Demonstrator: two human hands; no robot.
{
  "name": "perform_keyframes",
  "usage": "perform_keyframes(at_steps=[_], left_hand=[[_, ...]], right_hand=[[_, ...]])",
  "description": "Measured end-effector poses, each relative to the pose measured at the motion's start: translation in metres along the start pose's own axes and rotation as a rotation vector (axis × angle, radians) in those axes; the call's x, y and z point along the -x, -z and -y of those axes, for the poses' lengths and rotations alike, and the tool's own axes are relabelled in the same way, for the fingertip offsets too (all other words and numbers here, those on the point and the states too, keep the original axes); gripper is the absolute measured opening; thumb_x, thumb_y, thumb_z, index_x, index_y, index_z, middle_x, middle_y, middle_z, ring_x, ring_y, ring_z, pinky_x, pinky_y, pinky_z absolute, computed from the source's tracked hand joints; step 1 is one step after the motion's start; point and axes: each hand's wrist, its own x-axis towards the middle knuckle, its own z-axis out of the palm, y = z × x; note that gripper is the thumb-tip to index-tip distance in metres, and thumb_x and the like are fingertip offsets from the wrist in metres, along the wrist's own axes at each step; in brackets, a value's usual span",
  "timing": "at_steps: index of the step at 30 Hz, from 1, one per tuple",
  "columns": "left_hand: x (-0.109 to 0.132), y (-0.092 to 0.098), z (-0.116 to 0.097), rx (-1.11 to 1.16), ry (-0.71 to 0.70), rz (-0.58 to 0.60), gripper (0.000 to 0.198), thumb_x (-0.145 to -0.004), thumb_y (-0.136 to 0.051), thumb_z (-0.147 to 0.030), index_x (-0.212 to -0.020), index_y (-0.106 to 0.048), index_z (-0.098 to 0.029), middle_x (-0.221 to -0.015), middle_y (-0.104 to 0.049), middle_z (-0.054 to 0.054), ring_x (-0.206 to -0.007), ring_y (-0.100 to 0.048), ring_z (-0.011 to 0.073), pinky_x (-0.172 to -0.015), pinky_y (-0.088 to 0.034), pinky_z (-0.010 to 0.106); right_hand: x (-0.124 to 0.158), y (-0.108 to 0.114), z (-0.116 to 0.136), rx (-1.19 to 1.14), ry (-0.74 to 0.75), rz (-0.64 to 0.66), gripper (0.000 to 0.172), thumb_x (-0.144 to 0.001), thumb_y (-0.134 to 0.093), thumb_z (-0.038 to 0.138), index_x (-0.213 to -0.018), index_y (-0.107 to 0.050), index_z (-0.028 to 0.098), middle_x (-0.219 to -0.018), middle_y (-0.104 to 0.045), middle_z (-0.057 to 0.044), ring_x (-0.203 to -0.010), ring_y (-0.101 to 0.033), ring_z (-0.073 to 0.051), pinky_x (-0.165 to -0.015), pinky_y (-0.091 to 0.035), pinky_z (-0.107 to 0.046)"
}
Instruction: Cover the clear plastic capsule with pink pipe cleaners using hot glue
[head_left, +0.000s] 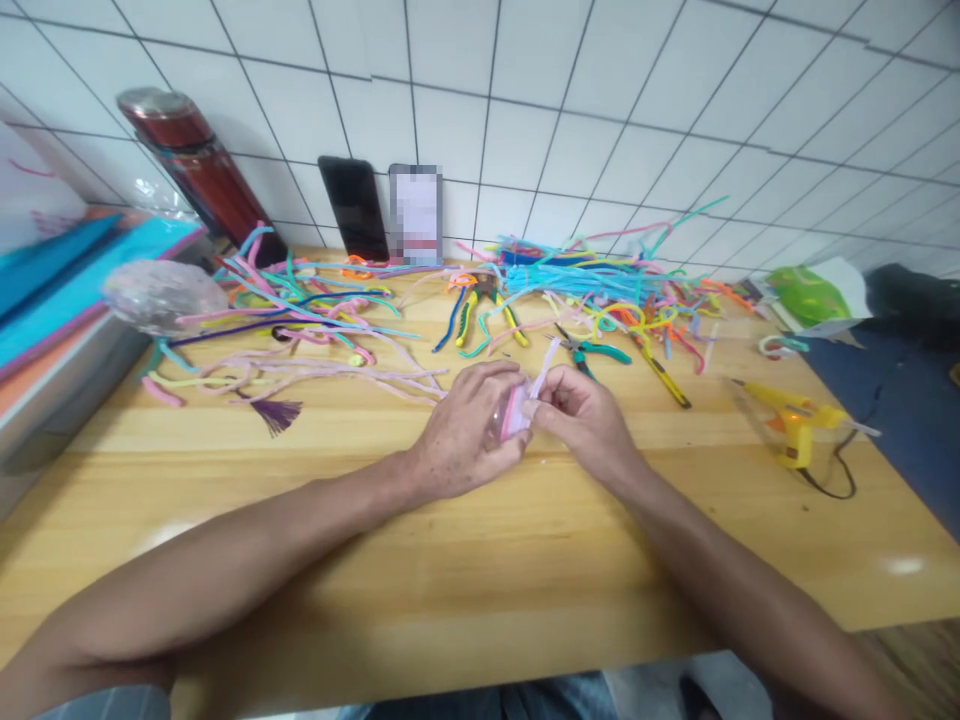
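Near the middle of the table, my left hand is closed around a small clear, rounded piece that looks like plastic. Bands of pink and lilac pipe cleaner lie around it, side by side. My right hand pinches the lilac pipe cleaner right against the piece, and its free end sticks up past my fingers. My left fingers hide part of the clear piece. Just beyond my right hand lie green-handled pliers.
Loose pipe cleaners and a blue bundle spread along the tiled wall. Yellow-handled pliers, a yellow cutter and a purple tassel lie nearer. A yellow glue gun with a cord stands right. Two phones and a red flask stand behind.
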Motion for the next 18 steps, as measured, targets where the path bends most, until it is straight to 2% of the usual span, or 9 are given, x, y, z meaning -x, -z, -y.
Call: perform_keyframes(at_steps=[5,11,18], left_hand=[[0.0016,-0.0024,0.0032,-0.007,0.037,-0.015,0.056,-0.092,-0.07,-0.031,-0.144,-0.052,-0.023,-0.144,-0.064,0.017,-0.139,-0.062,0.0343,-0.117,-0.054,0.057],[0.0012,-0.0022,0.0015,0.027,0.056,-0.017,0.056,-0.091,-0.074,-0.031,-0.142,-0.053,-0.023,-0.142,-0.063,0.017,-0.137,-0.062,0.0349,-0.114,-0.057,0.057],[0.002,-0.0063,-0.0032,0.085,0.043,-0.037,0.061,-0.094,-0.072,-0.028,-0.149,-0.046,-0.023,-0.145,-0.061,0.019,-0.14,-0.06,0.0354,-0.116,-0.056,0.058]], right_hand=[[-0.0032,-0.0003,-0.0065,0.028,-0.004,-0.01,0.03,-0.078,-0.085,0.04,-0.077,-0.06,0.024,-0.067,-0.054,0.006,-0.062,-0.048,-0.013,-0.061,-0.038,-0.029],[-0.0015,0.0023,-0.0087,0.064,0.014,-0.005,0.023,-0.08,-0.083,0.038,-0.079,-0.065,0.023,-0.067,-0.056,0.005,-0.062,-0.05,-0.014,-0.061,-0.04,-0.029],[0.0001,0.0074,-0.0048,0.104,0.04,-0.021,0.017,-0.082,-0.084,0.032,-0.08,-0.069,0.024,-0.067,-0.058,0.004,-0.061,-0.05,-0.014,-0.058,-0.039,-0.029]])
